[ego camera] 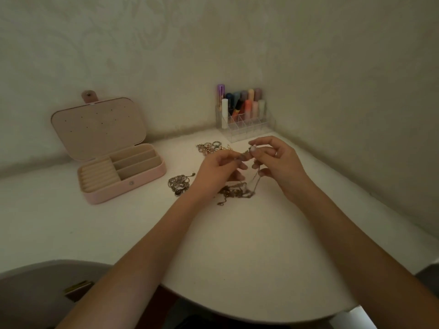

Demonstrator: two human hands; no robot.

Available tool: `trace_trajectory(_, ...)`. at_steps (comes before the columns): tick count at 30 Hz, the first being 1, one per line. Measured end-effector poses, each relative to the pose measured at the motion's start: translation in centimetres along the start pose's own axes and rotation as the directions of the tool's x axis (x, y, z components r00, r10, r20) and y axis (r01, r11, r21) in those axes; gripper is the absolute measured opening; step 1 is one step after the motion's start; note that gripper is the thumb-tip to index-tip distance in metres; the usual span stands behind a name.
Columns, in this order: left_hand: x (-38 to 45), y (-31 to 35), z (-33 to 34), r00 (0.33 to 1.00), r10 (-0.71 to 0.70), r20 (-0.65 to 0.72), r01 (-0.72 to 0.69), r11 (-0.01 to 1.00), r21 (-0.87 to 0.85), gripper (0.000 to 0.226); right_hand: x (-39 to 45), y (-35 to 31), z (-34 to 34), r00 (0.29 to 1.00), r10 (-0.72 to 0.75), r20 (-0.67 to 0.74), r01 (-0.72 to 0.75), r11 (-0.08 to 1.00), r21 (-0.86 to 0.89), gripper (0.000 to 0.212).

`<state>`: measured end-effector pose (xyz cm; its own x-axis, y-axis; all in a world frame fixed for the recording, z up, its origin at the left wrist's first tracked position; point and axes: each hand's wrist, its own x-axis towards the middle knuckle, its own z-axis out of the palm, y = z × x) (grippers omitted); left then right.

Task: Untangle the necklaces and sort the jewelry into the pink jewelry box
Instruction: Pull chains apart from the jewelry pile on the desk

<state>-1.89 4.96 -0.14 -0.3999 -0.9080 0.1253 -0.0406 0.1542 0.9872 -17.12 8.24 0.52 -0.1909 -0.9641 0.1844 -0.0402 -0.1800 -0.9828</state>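
Near the middle of the frame, both hands meet just above the white bench (237, 257). The left hand (213, 169) has its fingers curled, thumb and forefinger pinching a thin chain (255, 180). The right hand (278, 162) pinches the same chain at a small pendant or clasp between thumb and forefinger, its other fingers loosely bent. From the two hands the chain hangs down into a tangled heap of necklaces (237, 192) lying on the bench just below them.

Left of that heap, beside the left wrist, lies a second clump of chains (178, 184). Above the hands, toward the back of the bench, sits a small pile of rings (210, 147).

The pink jewelry box (123, 186) stands open at centre left of the frame, lid leaning back against the wall, its ring rolls and divided compartments showing. A clear organizer (247, 125) holding coloured tubes stands in the corner, above the right hand.
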Motion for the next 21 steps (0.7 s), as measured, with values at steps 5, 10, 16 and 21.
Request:
trace_trajectory(5,0.1,-0.6,-1.6,0.996,0.024,-0.088,-0.01,0.986,0.163,0.015,0.7,0.9,-0.3,0.985,0.018,-0.171,-0.024,0.999,-0.031,0.012)
trace_trajectory(10,0.4,-1.0,-2.0,0.996,0.011,-0.092,0.006,0.983,0.185,0.03,0.6,0.6,0.1,0.976,-0.045,-0.213,0.026,0.995,-0.094,0.009)
trace_trajectory(16,0.6,-1.7,-2.2,0.946,0.058,-0.32,-0.005,0.987,0.163,0.024,0.3,0.6,0.4,0.961,-0.16,-0.226,0.129,0.981,-0.144,0.006)
trace_trajectory(21,0.4,-0.4,-1.5,0.963,-0.169,-0.209,0.123,0.969,-0.216,0.03,0.2,0.7,0.4,0.963,-0.176,-0.204,0.135,0.971,-0.199,0.002)
